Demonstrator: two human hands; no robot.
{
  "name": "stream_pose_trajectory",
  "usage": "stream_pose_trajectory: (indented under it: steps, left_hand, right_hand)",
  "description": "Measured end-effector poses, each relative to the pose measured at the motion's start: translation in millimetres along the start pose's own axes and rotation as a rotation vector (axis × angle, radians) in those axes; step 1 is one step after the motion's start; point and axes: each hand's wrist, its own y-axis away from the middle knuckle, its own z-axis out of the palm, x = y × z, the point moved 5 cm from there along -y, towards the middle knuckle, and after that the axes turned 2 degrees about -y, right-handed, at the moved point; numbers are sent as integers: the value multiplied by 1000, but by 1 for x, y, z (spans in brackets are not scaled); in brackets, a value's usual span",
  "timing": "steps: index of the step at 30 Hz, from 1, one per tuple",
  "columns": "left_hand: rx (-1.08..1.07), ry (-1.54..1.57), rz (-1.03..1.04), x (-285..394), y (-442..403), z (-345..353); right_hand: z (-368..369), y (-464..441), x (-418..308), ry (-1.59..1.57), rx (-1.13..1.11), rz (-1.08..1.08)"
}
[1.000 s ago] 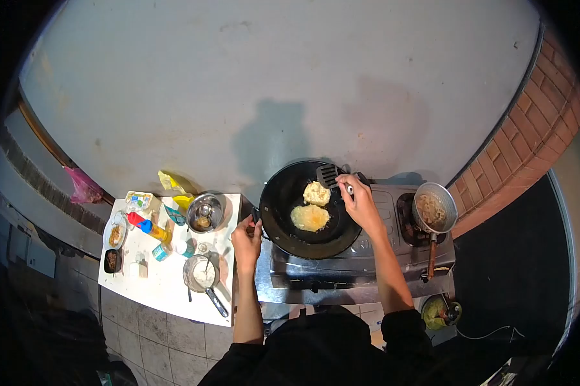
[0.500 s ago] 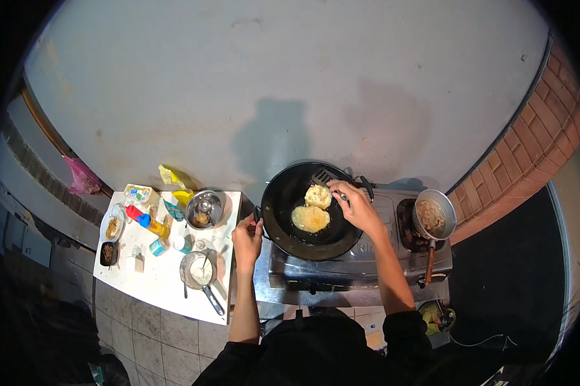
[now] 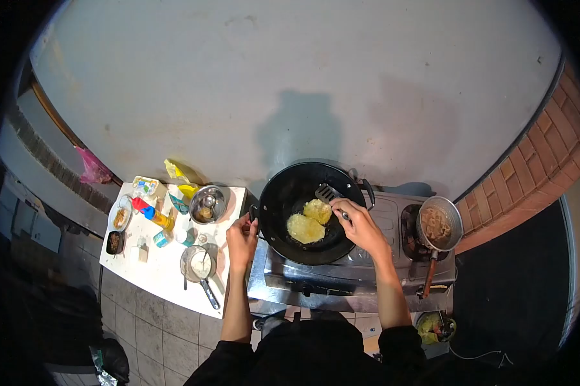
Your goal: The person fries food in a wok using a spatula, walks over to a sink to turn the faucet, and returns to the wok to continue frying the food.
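Wok (image 3: 283,188): black, round, set between both hands' fingers, far rim just short of the grey wall (image 3: 380,83).
Open room: bare dark metal between left fingertips and food; clear strip of stove (image 3: 388,222) to the right of the right fingers.
Table (image 3: 168,283): white, right edge just left of the left fingers.
Left hand (image 3: 242,242): fingers closed on the left wok handle (image 3: 255,211).
Right hand (image 3: 363,230): fingers closed round one spatula (image 3: 328,192), slotted head beyond the fingertips, inside the wok; contact with food not discernible.
Fried pieces (image 3: 305,229): two, golden, touching, on the wok floor left of the right fingertips; smaller one nearest those fingertips.
Wok handles: two, one within the left fingers, one beyond the right fingers.
Saucepan (image 3: 458,222): one, pale food inside, well right of the right fingers.
Left of the left fingers, on the table: one steel bowl (image 3: 222,198), one black-handled pan (image 3: 184,260) with white contents, one oval plate (image 3: 124,202), one small black dish (image 3: 121,248).
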Motion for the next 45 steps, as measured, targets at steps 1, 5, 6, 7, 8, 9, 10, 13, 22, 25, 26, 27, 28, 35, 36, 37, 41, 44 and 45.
stream_pose_trajectory:
  steps: [1, 5, 6, 7, 8, 9, 10, 13, 22, 25, 26, 27, 28, 35, 36, 37, 41, 44, 45]
  left_hand:
    - [-5, 13, -34, -1, 1, 0]
    - [26, -41, -97, -12, 1, 3]
    - [28, -47, -102, -11, 2, 3]
    - [35, -58, -103, -10, 2, 2]
    - [43, -67, -105, -9, 3, 2]
    - [48, -64, -112, -9, 3, 3]
    - [48, -77, -122, -10, 3, 3]
    - [64, -98, -140, -4, 4, 1]
    - [68, -76, -93, 1, 6, 1]
    - [87, -57, -102, -2, 5, 2]
    - [79, -82, -76, -2, 4, 2]
    - [71, -105, -50, 0, 4, 1]
    - [120, -117, -19, 3, 5, 0]
    - [24, -58, -102, -17, -1, 4]
    - [31, -76, -67, -17, -1, 5]
    - [27, -98, -35, -18, 0, 5]
    - [7, -90, -26, -9, 1, 0]
    - [-31, -66, -43, -13, 1, 1]
    - [-35, -62, -47, -13, 0, 1]
  right_hand:
    - [-1, 1, 0, -10, -6, -1]
    - [-7, 3, 8, -20, 37, -4]
    - [-8, 4, 12, -24, 35, 32]
    - [-8, 5, 12, -28, 29, 34]
    - [-9, 5, 12, -36, 27, 50]
    - [-11, 4, 12, -42, 23, 63]
    - [-13, 4, 11, -42, 12, 60]
    - [-16, 0, 8, 4, -19, 16]
    - [-21, -7, 0, 41, 28, -21]
    - [-25, -8, -15, 56, 69, -36]
    - [-26, -7, -20, 51, 100, -43]
    - [-29, -6, -29, 58, 100, -49]
    - [-34, -4, -37, 56, 119, 19]
    - [-37, 14, -29, 147, 214, 143]
    - [-34, 14, -25, 155, 197, 199]
    - [-30, 15, -21, 160, 180, 267]
    - [-22, 1, -32, 147, 145, 328]
    - [-18, -5, -37, 143, 216, 342]
    - [-18, -4, -36, 138, 253, 336]
